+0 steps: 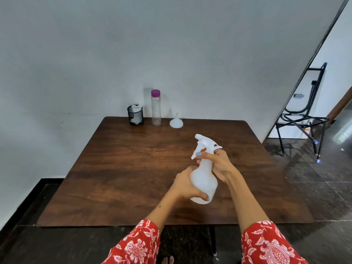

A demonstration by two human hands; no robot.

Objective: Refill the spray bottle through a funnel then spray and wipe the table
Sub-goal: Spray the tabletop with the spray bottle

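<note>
Against a plain pale wall (171,44) stands a square table (123,168) with a dark brown wood-grain top, its far edge touching the wall. Dark glossy floor tiles (314,187) spread to the right, where a black metal chair (302,115) sits by a slanting dark door frame. Along the table's far edge, well apart from the hands, three things stand in a row: a black mesh cup (135,115) holding a white cloth (136,108), a tall clear bottle (156,107) with a purple cap, upright just beside the cup, and a white funnel (176,121) resting mouth down with its spout up. Over the near middle of the table both hands hold a spray bottle (204,180), tilted so its head leans away and to the left. It is translucent white plastic with a round, bulging body, a narrow neck and a white trigger head still attached. The left hand (187,184) wraps around the lower body, thumb with a blue nail curled under the base. The right hand (217,162) grips the neck just below the trigger head, fingers curled around it, one blue nail showing. Red floral sleeves (266,244) cover both forearms near the bottom edge.
</note>
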